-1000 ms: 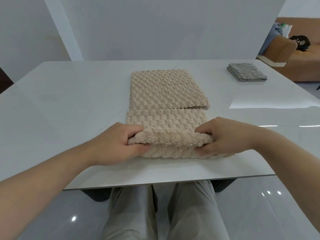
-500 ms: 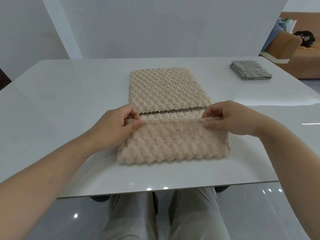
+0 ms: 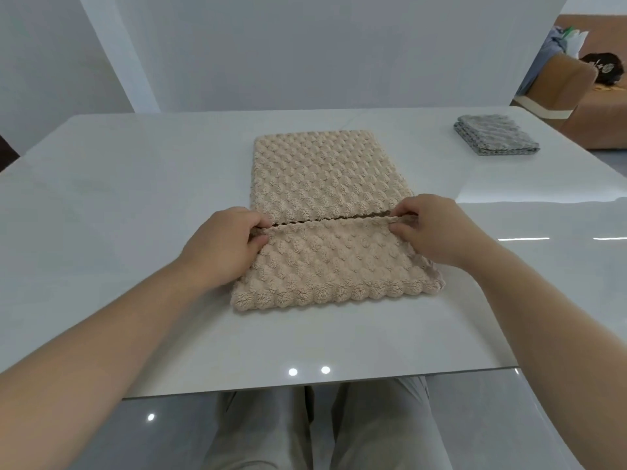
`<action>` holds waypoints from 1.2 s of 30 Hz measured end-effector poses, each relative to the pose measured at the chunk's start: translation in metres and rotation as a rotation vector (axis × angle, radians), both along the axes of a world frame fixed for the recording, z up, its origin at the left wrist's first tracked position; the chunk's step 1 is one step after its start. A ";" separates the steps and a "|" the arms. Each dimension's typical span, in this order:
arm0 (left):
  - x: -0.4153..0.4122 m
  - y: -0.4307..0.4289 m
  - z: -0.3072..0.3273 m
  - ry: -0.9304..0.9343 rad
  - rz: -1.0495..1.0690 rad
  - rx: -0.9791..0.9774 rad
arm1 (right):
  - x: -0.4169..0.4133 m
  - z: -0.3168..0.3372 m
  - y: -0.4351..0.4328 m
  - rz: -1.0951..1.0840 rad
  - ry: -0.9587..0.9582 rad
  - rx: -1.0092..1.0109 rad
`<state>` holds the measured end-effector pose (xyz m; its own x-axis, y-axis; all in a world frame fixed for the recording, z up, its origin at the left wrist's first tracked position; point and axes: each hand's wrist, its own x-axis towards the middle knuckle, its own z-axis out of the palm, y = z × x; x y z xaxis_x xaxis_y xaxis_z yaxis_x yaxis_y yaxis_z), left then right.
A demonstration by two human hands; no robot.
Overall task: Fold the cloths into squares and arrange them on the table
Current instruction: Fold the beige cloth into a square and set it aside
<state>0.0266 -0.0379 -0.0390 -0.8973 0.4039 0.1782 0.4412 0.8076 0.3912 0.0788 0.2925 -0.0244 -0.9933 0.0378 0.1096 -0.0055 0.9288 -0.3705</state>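
— Where is the cloth you're working on?

— The beige cloth (image 3: 325, 184), a thick one with a bobbled pile, lies flat on the white table (image 3: 135, 198) straight in front of me. Its near flap is folded over towards the middle, and that flap's edge runs just beside the edge of the far flap, with a thin dark gap between them.

— And your hands?

— Both hold that edge. My left hand (image 3: 224, 245) pinches its left end between thumb and curled fingers. My right hand (image 3: 431, 228) pinches the right end the same way. Both wrists rest low over the near flap.

— Any other cloths?

— A grey cloth (image 3: 492, 135), folded into a square stack, sits near the far right corner of the table, well apart from the beige one.

— Anything you can read?

— Beyond that corner stand a tan chair (image 3: 556, 93) and a brown sofa (image 3: 604, 106). A dark thing (image 3: 604, 67) on the sofa bears white marks, too small to make out. Below the table's near edge my light trousers (image 3: 271, 429) show.
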 end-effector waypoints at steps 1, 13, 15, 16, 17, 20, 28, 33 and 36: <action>0.001 0.000 -0.002 0.025 0.012 -0.022 | -0.001 -0.004 0.000 0.020 -0.002 0.053; 0.003 0.004 -0.001 0.037 0.082 0.011 | 0.003 -0.005 0.001 0.020 -0.057 -0.022; 0.002 0.004 0.001 -0.005 0.070 0.058 | 0.003 -0.003 0.001 0.022 -0.088 -0.060; 0.001 0.004 0.003 -0.026 0.064 0.079 | 0.003 -0.002 0.002 0.029 -0.100 -0.075; 0.000 0.003 0.005 -0.047 0.060 0.092 | 0.003 -0.001 0.003 0.035 -0.109 -0.088; -0.003 0.001 0.011 -0.126 0.052 0.099 | 0.004 0.002 0.006 0.039 -0.089 -0.152; -0.008 -0.003 0.028 -0.218 0.012 0.145 | 0.009 0.012 0.017 0.078 -0.066 -0.358; -0.007 -0.003 0.034 -0.191 -0.004 0.181 | 0.015 0.021 0.019 0.033 -0.057 -0.301; -0.007 -0.007 0.036 -0.199 -0.008 0.199 | 0.017 0.022 0.020 0.004 -0.051 -0.232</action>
<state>0.0191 -0.0448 -0.0030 -0.9195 0.3858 0.0753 0.3458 0.7029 0.6216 0.0954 0.3126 -0.0020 -0.9975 0.0524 0.0477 0.0156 0.8187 -0.5740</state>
